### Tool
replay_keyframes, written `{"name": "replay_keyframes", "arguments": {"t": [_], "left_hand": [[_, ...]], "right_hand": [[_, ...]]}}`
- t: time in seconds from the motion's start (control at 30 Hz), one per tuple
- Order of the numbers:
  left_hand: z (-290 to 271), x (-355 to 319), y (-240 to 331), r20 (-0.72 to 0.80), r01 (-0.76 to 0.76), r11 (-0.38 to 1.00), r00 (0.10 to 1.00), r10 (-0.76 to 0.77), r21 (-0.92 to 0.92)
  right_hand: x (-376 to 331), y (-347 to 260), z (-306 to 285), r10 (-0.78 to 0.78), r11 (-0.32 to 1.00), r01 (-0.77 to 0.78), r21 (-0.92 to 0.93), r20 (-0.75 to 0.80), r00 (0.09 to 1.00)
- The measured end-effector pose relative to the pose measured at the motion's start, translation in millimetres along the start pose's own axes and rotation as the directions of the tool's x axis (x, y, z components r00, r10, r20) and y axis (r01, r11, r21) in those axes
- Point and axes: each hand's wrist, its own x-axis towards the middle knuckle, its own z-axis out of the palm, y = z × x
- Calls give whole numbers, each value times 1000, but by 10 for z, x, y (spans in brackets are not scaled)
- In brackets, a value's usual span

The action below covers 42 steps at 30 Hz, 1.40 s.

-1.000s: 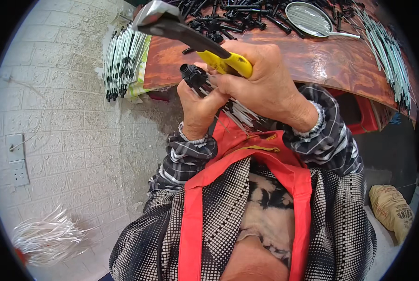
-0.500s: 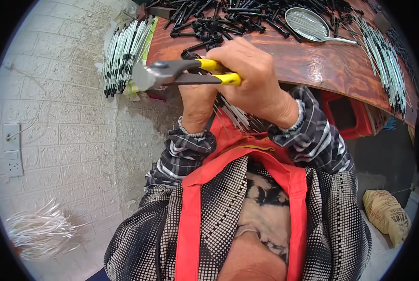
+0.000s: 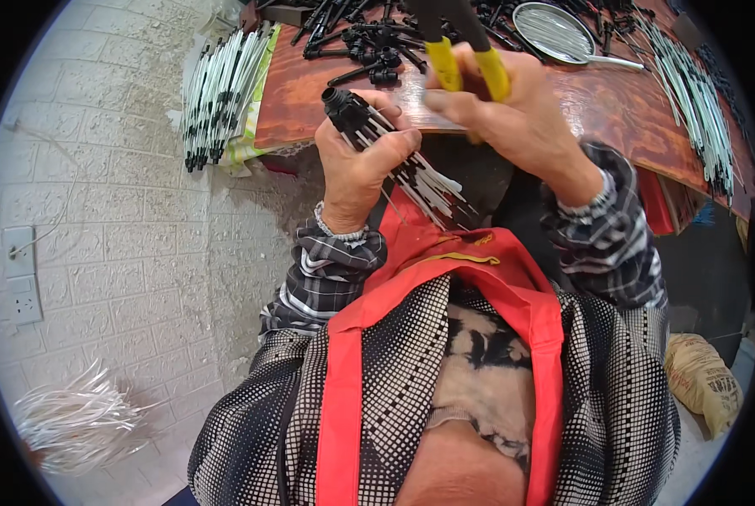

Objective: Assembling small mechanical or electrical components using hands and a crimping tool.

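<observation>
My left hand (image 3: 354, 169) is closed around what looks like a folded umbrella frame (image 3: 344, 108). Its black hub with a hollow end points up toward the table, and its white and black ribs fan down toward my lap. To the right, my right hand (image 3: 525, 122) grips pincers by their yellow handles (image 3: 493, 76). The handles stand somewhat apart, and the tool's head is cut off by the top of the picture. Between the pincers and the umbrella frame there is a gap. A red apron (image 3: 428, 244) hangs below both hands.
Black umbrella parts (image 3: 377, 42) lie heaped on the brown wooden table (image 3: 297, 105). A round strainer-like tray (image 3: 555, 34) with a handle sits among them. Bundles of white ribs lie at the left (image 3: 226, 93) and right (image 3: 694, 105) edges. A tiled wall (image 3: 124, 211) stands at left.
My right hand has moved right with the pincers, away from my left hand. The tool has swung from pointing left to pointing up. The umbrella frame's hub is now uncovered.
</observation>
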Motion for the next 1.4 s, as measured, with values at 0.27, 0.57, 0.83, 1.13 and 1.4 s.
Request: {"name": "replay_keyframes", "arguments": {"t": [0.27, 0.57, 0.83, 1.13, 1.4], "left_hand": [[-32, 8, 31, -95, -15, 998, 995, 9, -67], [-71, 29, 17, -57, -52, 996, 997, 56, 76], [-74, 3, 3, -52, -64, 993, 996, 69, 96], [-74, 18, -1, -50, -49, 994, 997, 54, 95], [-75, -5, -12, -36, -37, 991, 998, 42, 130]], "right_hand": [[-349, -61, -243, -186, 557, 156, -816, 60, 981], [-255, -114, -144, -200, 251, 128, -959, 78, 977], [-232, -99, -96, -357, 198, 141, -970, 63, 932], [-242, 2, -80, -381, 252, 135, -958, 30, 924], [-254, 128, -100, -379, 280, 109, -954, -5, 925]]}}
